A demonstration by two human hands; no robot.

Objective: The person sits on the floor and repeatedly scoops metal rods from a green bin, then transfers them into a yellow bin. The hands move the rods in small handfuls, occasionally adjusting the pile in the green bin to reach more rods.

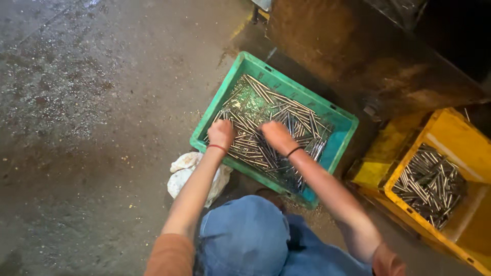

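I am pressing my left hand (221,134) and right hand (276,136) down into the metal rods (266,110) lying in the green crate (343,134) on the floor (92,102); whether either grip is closing on rods I cannot tell. A yellow crate (463,138) of rods is sitting to my right.

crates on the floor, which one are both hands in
The green crate, on the left. The left hand and right hand rest on its metal rods; the yellow crate to the right sits untouched.
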